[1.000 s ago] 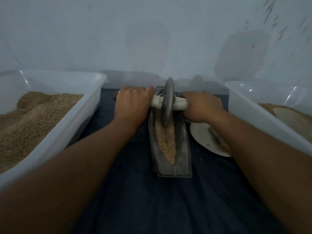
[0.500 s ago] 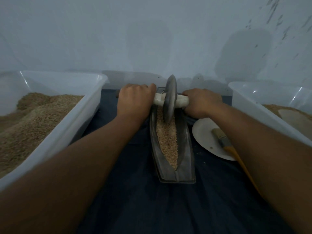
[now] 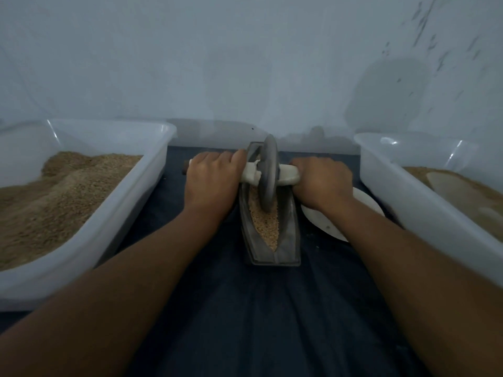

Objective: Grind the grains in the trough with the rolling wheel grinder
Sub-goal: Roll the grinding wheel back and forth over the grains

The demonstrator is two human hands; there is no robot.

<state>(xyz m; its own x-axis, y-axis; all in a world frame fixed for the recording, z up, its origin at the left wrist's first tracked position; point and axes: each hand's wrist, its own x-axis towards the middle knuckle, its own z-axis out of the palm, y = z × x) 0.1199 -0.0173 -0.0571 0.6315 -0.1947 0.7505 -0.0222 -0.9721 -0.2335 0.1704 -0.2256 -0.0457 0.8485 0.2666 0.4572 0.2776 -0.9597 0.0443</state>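
A: Where are the grains?

B: The grains (image 3: pixel 265 221) lie in a long tan strip along the bottom of the trough (image 3: pixel 288 235), a narrow grey boat-shaped vessel that sits on the dark blue cloth (image 3: pixel 245 317) midway between the two bins.

A: And the wheel?

B: The rolling wheel grinder (image 3: pixel 268 176) stands upright on its edge in the far half of the trough, its rim down in the grains. A pale axle handle (image 3: pixel 288 176) runs through its centre and sticks out to both sides.

A: How do the hands sit on it?

B: The left hand (image 3: pixel 212 183) wraps over the left end of the axle, fingers curled around it and pressed close together, knuckles up. A dark stub of the axle shows beyond it. The right hand (image 3: pixel 322 183) grips the right end the same way, fingers curled over and closed around the handle. Both forearms reach straight forward from the near edge.

A: What lies around that?

B: A white plate (image 3: pixel 326 221) rests on the cloth just right of the trough, partly under the right wrist. To the left is a translucent plastic bin (image 3: pixel 130 213) heaped with brown grain. To the right is a second plastic bin (image 3: pixel 402 191) holding a flatter brown layer with a pale patch on it. A grey-blue wall (image 3: pixel 245 63) stands behind.
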